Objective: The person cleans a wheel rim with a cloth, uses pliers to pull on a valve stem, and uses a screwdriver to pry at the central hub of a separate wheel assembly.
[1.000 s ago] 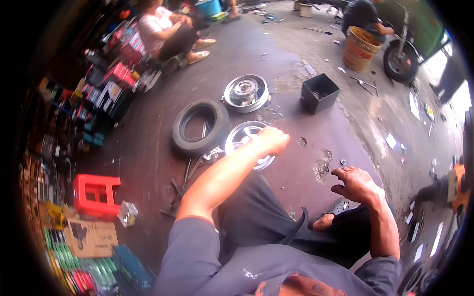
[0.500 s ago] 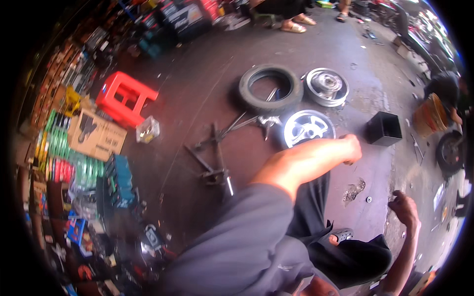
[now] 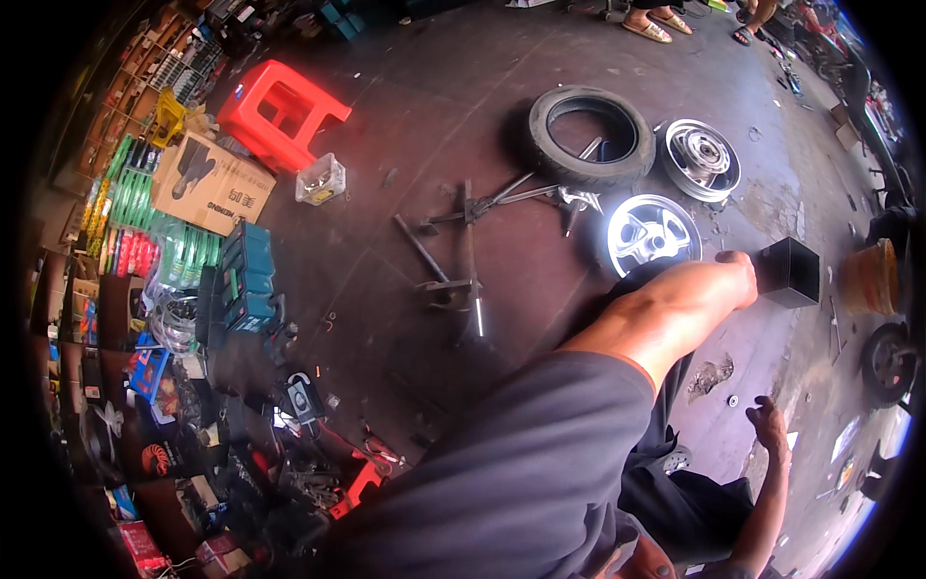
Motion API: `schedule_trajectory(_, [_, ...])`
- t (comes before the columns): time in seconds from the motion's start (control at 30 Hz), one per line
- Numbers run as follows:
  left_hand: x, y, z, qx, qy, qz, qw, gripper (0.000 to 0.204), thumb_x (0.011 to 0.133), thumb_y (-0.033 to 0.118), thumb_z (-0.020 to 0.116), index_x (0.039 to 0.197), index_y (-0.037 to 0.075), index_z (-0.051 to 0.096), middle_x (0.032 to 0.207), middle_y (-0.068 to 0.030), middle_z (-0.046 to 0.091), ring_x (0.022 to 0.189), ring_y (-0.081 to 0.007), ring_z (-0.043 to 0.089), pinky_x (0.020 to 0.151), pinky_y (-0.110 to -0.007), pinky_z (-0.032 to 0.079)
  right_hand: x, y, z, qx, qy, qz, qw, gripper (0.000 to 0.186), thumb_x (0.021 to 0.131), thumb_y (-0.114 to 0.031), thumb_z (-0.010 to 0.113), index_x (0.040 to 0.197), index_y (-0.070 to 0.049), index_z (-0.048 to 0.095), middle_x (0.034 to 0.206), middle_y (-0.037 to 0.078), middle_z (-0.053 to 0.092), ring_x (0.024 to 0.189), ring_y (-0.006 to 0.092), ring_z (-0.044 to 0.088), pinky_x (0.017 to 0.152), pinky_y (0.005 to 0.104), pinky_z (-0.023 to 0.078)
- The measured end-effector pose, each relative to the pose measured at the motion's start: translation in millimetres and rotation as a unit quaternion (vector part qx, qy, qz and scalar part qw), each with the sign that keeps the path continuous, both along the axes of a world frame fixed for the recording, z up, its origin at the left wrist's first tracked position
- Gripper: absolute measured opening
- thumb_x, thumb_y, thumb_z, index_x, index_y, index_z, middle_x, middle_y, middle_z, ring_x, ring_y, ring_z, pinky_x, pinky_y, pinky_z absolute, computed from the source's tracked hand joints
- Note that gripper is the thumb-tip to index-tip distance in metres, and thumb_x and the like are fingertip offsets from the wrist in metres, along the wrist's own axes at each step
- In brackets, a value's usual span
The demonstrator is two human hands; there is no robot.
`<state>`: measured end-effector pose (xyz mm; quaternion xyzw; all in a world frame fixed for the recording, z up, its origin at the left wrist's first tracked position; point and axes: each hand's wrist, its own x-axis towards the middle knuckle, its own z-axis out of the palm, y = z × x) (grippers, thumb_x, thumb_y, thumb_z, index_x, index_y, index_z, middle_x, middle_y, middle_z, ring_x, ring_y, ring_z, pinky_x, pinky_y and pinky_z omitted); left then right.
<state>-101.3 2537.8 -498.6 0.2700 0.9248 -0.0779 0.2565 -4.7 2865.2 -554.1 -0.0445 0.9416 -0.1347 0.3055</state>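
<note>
My left hand [image 3: 740, 279] is curled, with its knuckles up and its fingers bent out of sight, between a shiny silver spoked wheel rim [image 3: 654, 234] and a black open-topped box [image 3: 789, 272]. Whatever it may hold is hidden. My left forearm covers the lower edge of the rim. Lower right, my right hand [image 3: 769, 423] hangs above the floor with bent fingers apart and nothing visible in them. A small round metal ring, like a bearing [image 3: 733, 400], lies close to its left.
Farther off lie a black tyre [image 3: 591, 135], a second wheel rim [image 3: 699, 159] and a metal frame stand [image 3: 470, 246]. A red stool [image 3: 280, 111], cardboard box [image 3: 214, 183] and teal case [image 3: 248, 275] stand left. An orange-brown bucket [image 3: 871, 277] is at right. Another person's feet [image 3: 648, 29] show at the top.
The view has shifted, so the floor items appear farther right and mostly higher. My left hand is slightly closer to the black box. My right hand has moved left toward the small ring.
</note>
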Motion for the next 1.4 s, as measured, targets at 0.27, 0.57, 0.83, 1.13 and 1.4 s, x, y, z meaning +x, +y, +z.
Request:
schedule_trajectory(0.27, [-6.6,2.5,-10.4,0.028,0.027,-0.001,0.999,0.039,0.073,0.023,0.078,0.112,0.018,0.071,0.108,0.0013,0.069,0.102,-0.0221,0.064,0.077,-0.046,0.053,-13.0,-5.1,-8.5,0.099,-0.007,0.052,0.994,0.048,0.076,-0.027,0.069,0.115,0.0,0.061,0.091,0.023,0.068,0.089,0.0309,0.067,0.078,0.039,0.052])
schedule_trajectory(0.57, [-10.5,-3.2,-7.4,0.049,0.002,0.032,0.998,0.038,0.073,0.022,0.077,0.11,0.019,0.072,0.108,0.0014,0.07,0.103,-0.0218,0.065,0.075,-0.046,0.053,-18.3,-12.2,-4.1,0.079,0.006,0.043,0.996,0.05,0.077,-0.027,0.069,0.116,0.001,0.059,0.084,0.022,0.067,0.085,0.0316,0.067,0.075,0.0396,0.052])
schedule_trajectory(0.83, [1.5,-11.4,6.4,0.044,0.001,-0.038,0.998,0.03,0.08,0.019,0.068,0.11,0.018,0.072,0.112,-0.0006,0.069,0.107,-0.019,0.064,0.084,-0.04,0.053,-11.5,-34.6,10.3,0.098,-0.011,0.031,0.995,0.051,0.078,-0.029,0.068,0.12,-0.002,0.06,0.097,0.022,0.068,0.095,0.0317,0.066,0.083,0.0393,0.051])
schedule_trajectory(1.13, [0.1,1.7,22.6,0.105,0.024,-0.088,0.99,0.024,0.069,0.007,0.065,0.091,0.009,0.074,0.101,-0.0109,0.071,0.099,-0.0255,0.067,0.081,-0.038,0.054,-4.3,-8.6,24.1,0.118,-0.022,0.013,0.993,0.048,0.08,-0.033,0.07,0.12,-0.01,0.061,0.101,0.019,0.068,0.101,0.034,0.064,0.087,0.0408,0.05])
schedule_trajectory(1.4, [6.0,-16.1,32.8,0.035,0.015,-0.116,0.992,0.02,0.075,0.007,0.059,0.09,0.006,0.074,0.096,-0.014,0.071,0.099,-0.0286,0.067,0.084,-0.039,0.053,2.3,-18.0,21.8,0.112,0.012,0.028,0.993,0.045,0.082,-0.036,0.064,0.119,-0.011,0.062,0.107,0.018,0.067,0.105,0.0332,0.062,0.09,0.0421,0.049])
